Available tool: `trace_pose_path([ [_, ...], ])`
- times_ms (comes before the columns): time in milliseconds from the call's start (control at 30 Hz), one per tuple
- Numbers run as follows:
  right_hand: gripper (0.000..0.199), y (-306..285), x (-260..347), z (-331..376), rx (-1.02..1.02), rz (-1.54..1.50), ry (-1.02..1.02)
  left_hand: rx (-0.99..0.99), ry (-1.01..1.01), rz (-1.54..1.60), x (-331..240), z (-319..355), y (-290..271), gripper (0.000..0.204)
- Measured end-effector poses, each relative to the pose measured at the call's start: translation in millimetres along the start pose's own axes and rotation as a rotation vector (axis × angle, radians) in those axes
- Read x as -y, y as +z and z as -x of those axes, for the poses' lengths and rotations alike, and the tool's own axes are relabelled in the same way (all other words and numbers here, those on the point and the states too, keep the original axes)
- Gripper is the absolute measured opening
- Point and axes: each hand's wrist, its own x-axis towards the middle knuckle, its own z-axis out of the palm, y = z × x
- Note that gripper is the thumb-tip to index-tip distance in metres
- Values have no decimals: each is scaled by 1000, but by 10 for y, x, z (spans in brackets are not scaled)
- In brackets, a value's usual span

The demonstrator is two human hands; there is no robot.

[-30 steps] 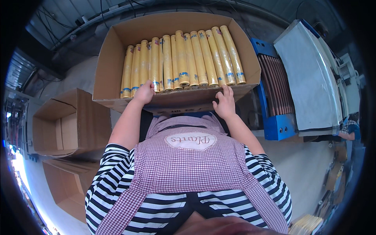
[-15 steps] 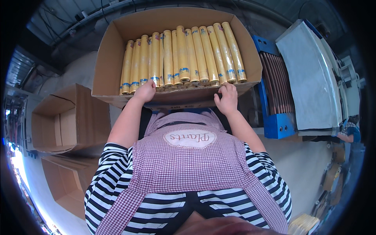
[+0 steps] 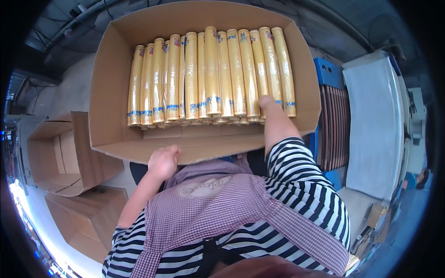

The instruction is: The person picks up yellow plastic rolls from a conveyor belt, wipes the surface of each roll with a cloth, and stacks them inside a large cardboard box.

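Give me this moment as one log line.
left hand: at near rim of box | right hand: over tubes, grip unclear | tubes: yellow, side by side in box | other boxes: at left

Saw a large, rectangular, open-topped brown cardboard box (image 3: pixel 107 97), tilted neither way so far as could be told. Found inside, laid side by side in one close row, many long, slim, yellow cylindrical tubes (image 3: pixel 212 74), glossy on the surface. Ran lengthwise from the near side of the box toward the far wall, fanning slightly at the right. Bore blue bands near the near ends and small red or blue pictures near the far ends. Rested above further yellow tubes, visible only by the near ends. Left a bare strip of cardboard along the near wall, and a narrow dark gap left of the middle.
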Motion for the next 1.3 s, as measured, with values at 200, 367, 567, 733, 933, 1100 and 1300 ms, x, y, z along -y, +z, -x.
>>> trace_pose_path([
  [200, 49, 358, 52, -382, -244, -231, 333, 19, -43, -14, 100, -128, 49, 23],
  [367, 58, 427, 77, -427, -358, -374, 408, -30, -28, -25, 186, -259, 53, 27],
  [567, 53, 25, 191, -69, -303, -256, 325, -33, -41, -21, 157, -258, -11, 27],
  [733, 64, -102, 40, 42, -188, -89, 199, -101, -2, 20, 126, -196, 12, 25],
  [933, 49, -780, -349, 841, 31, -1207, -279, -273, 46, 66, 60, -201, -84, 24],
  [1100, 60, -722, -590, 2040, 413, -1831, -570, -283, 55, 38, 90, -197, -64, 22],
  [1300, 107, 53, -467, 3590, 700, -1842, -874, -162, 87, 152, 80, -258, -162, 26],
])
